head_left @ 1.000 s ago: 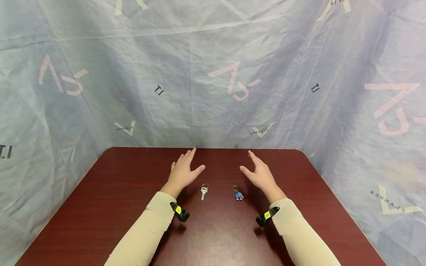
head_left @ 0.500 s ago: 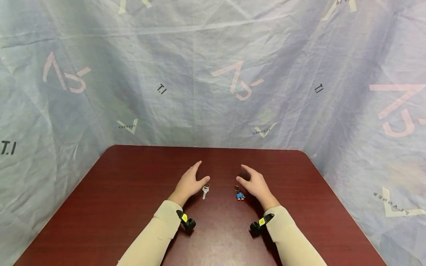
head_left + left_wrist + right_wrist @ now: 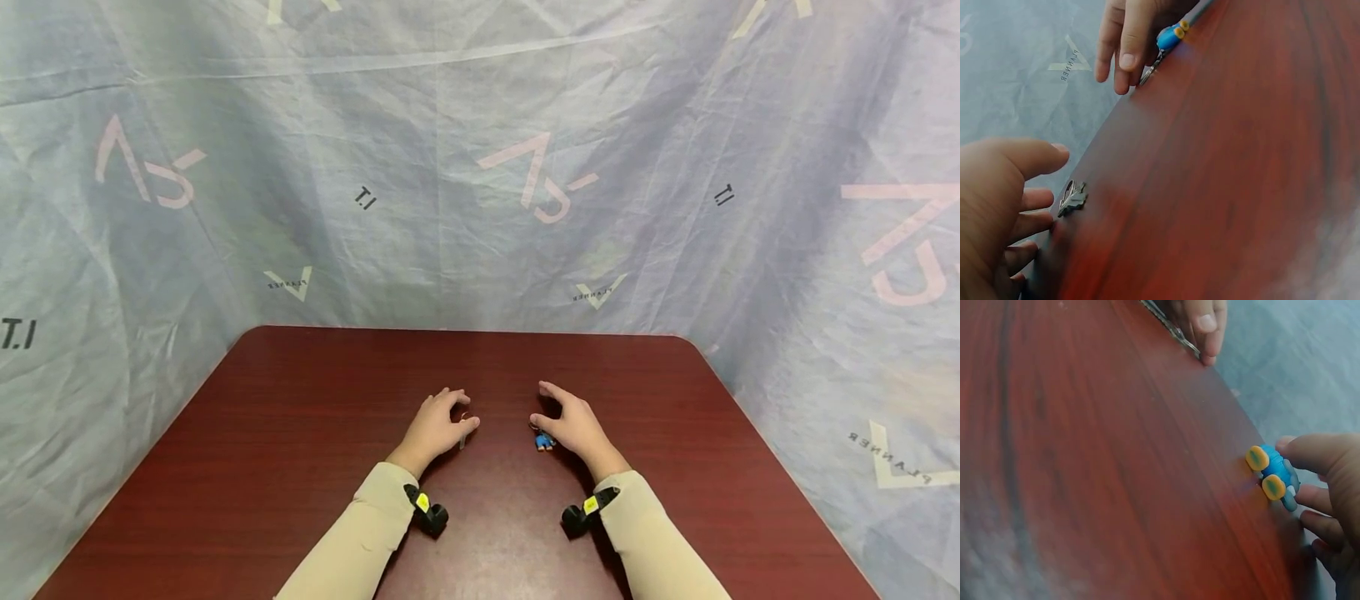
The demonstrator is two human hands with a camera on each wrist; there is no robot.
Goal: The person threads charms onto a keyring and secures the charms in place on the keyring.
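My left hand (image 3: pixel 435 429) is held over a silver key (image 3: pixel 462 441) on a ring, thumb and fingers spread apart around it. In the left wrist view the key (image 3: pixel 1074 201) lies on the tabletop just beyond the fingertips. Across from it, my right hand (image 3: pixel 577 422) reaches over a blue elephant keychain (image 3: pixel 544 442) with orange feet. The right wrist view has the thumb tip right at the elephant (image 3: pixel 1275 465), with the other fingers loosely bent on its far side. The thumb partly covers the keychain's ring in the head view.
Both objects lie on a dark red wooden table (image 3: pixel 315 392) with rounded far corners. A grey printed cloth (image 3: pixel 435 233) hangs behind it and along both sides. Each wrist wears a black camera on a strap (image 3: pixel 429 510).
Both hands have drawn back toward the body and lowered over the key and the elephant keychain, and their fingers have bent inward. The key and keychain stay in place on the table.
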